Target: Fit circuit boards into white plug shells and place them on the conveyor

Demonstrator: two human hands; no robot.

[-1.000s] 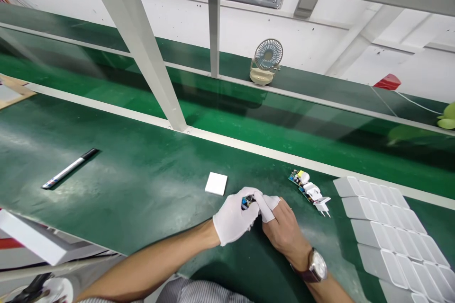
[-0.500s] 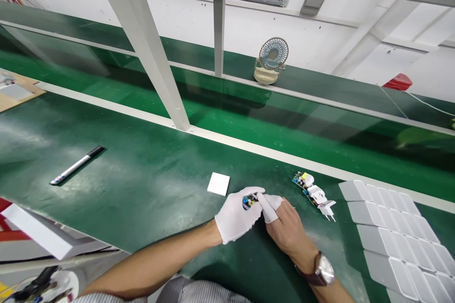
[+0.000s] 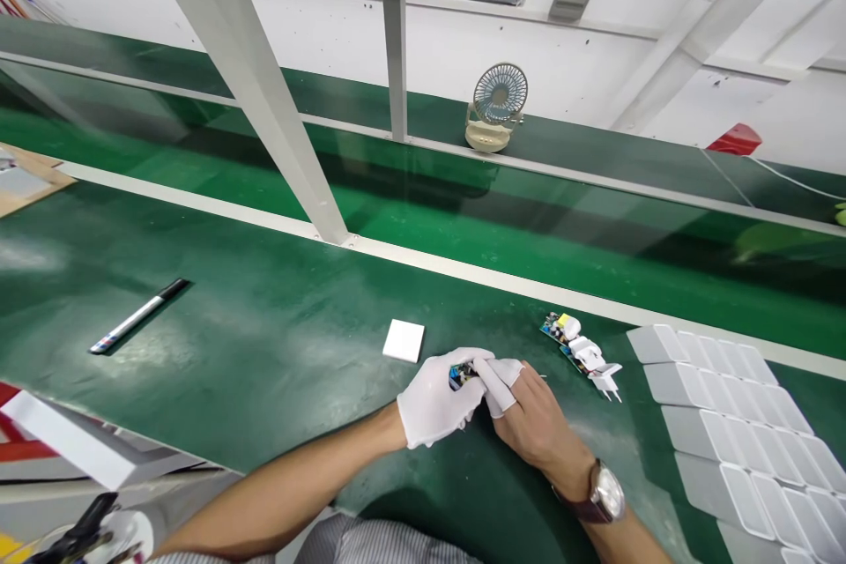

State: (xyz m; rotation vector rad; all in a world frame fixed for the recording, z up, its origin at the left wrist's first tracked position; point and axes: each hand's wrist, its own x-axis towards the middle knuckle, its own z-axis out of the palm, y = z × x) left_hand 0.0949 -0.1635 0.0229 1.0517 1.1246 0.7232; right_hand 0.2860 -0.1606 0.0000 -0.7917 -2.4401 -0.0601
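Note:
My left hand (image 3: 433, 401), in a white glove, is closed around a small circuit board (image 3: 461, 374) with coloured components. My right hand (image 3: 529, 410) has white covers on some fingers, which are pinched against the same board; the fingers hide most of it. A wristwatch sits on the right wrist. Just beyond my left hand lies a square white plastic piece (image 3: 403, 341). To the right of my hands, a few circuit boards with white plug parts (image 3: 582, 352) lie in a slanting row on the green table.
Rows of white plastic cases (image 3: 740, 423) stand at the right. A marker pen (image 3: 140, 315) lies on the left. A slanting grey post (image 3: 264, 106) rises from the table's back edge. A small fan (image 3: 495, 106) stands on the rear ledge.
The whole view has shifted slightly. Both hands keep nearly the same hold on the circuit board, with only a small movement of the fingers.

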